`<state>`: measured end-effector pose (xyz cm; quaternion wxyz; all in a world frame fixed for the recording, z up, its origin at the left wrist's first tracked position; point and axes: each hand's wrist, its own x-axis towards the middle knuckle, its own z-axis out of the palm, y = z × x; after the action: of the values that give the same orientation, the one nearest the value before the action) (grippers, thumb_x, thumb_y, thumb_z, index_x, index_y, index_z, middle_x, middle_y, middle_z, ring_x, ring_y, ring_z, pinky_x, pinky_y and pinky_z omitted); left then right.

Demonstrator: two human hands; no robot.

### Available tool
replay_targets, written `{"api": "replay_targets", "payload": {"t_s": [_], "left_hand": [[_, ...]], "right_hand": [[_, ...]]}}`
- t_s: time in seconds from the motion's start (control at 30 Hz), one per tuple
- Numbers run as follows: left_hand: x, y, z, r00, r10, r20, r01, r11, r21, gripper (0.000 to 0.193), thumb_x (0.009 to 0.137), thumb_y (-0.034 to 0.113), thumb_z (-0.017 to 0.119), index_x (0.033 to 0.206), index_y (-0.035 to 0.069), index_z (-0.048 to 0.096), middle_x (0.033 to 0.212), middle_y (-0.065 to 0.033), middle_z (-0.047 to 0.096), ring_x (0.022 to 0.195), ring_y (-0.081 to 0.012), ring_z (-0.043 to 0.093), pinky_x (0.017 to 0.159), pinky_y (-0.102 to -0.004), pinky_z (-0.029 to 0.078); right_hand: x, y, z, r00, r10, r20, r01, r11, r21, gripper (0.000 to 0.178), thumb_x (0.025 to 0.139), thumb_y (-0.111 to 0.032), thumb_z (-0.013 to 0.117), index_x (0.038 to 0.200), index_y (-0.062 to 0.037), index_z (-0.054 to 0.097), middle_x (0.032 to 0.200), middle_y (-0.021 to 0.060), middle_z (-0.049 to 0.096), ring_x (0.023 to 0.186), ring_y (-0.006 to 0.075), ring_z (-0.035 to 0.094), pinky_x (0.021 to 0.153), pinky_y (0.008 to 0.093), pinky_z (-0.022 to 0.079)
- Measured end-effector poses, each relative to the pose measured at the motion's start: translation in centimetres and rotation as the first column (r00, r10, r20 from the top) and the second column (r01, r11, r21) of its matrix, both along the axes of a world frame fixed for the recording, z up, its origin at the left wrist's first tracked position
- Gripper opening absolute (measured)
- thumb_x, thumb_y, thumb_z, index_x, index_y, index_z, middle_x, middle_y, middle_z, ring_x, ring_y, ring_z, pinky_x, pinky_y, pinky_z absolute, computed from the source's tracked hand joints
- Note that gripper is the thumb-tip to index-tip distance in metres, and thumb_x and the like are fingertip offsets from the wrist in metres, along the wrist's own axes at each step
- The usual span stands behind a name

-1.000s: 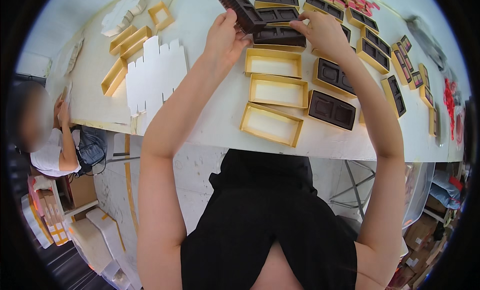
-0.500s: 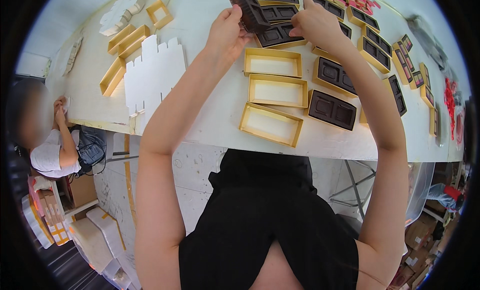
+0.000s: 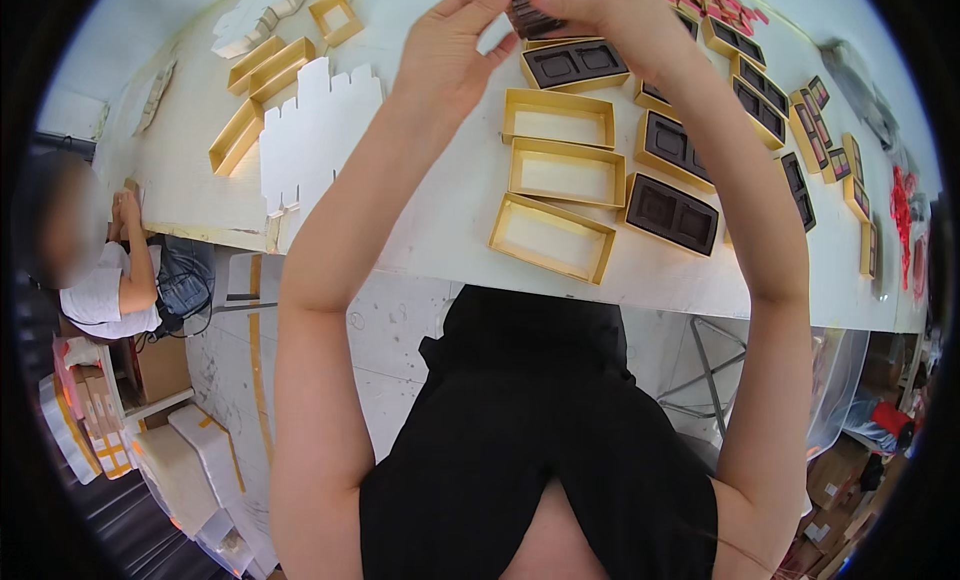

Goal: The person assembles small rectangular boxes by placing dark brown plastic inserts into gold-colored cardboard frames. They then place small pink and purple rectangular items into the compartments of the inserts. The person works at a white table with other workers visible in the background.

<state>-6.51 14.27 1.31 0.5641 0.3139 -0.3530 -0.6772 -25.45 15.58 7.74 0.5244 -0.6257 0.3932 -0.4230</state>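
At the far edge of the view, both my hands meet on a stack of dark brown plastic trays (image 3: 532, 16). My left hand (image 3: 447, 52) grips the stack's left side, fingers and thumb around it. My right hand (image 3: 635, 28) has its thumb pressed on the stack's near face; its other fingers run out of sight behind. Just below the hands lies a gold box with a dark two-cavity tray in it (image 3: 575, 66). Nearer to me are three gold boxes without trays, the top one (image 3: 559, 119) closest to my hands. More tray-filled boxes (image 3: 672, 214) stand under my right forearm.
White flat card blanks (image 3: 318, 130) and several gold box frames (image 3: 232, 143) lie on the left of the white table (image 3: 420, 230). Small filled boxes (image 3: 808, 130) and red pieces (image 3: 715, 5) are at the right and far side. A seated person (image 3: 110, 280) works at the left.
My right hand has left the tray in a far box and come left onto the stack. The stack and my left hand have moved farther away and slightly right. The view has shifted a little.
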Motion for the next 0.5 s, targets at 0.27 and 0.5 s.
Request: {"api": "replay_targets", "payload": {"t_s": [0.27, 0.5], "left_hand": [[4.2, 6.2, -1.1, 0.967, 0.206, -0.150, -0.131, 0.907, 0.401, 0.039, 0.093, 0.034, 0.068, 0.121, 0.016, 0.048, 0.126, -0.0109, 0.050, 0.123, -0.0319, 0.047, 0.103, -0.0608, 0.038], [0.3, 7.7, -2.8, 0.986, 0.067, -0.154, -0.013, 0.944, 0.329, 0.042, 0.094, 0.028, 0.066, 0.127, 0.009, 0.049, 0.130, -0.0253, 0.051, 0.127, -0.0408, 0.047, 0.112, -0.0550, 0.034]], "right_hand": [[-4.2, 6.5, -2.0, 0.315, -0.341, -0.886, -0.305, 0.847, -0.435, 0.050, 0.068, -0.009, 0.081, 0.116, -0.0046, 0.065, 0.102, 0.0101, 0.066, 0.102, 0.0260, 0.059, 0.088, 0.0355, 0.052], [-2.1, 4.9, -4.4, 0.286, -0.321, -0.903, -0.361, 0.836, -0.412, 0.046, 0.067, -0.010, 0.082, 0.111, -0.0030, 0.069, 0.100, 0.0103, 0.059, 0.103, 0.0288, 0.056, 0.090, 0.0371, 0.049]]}}
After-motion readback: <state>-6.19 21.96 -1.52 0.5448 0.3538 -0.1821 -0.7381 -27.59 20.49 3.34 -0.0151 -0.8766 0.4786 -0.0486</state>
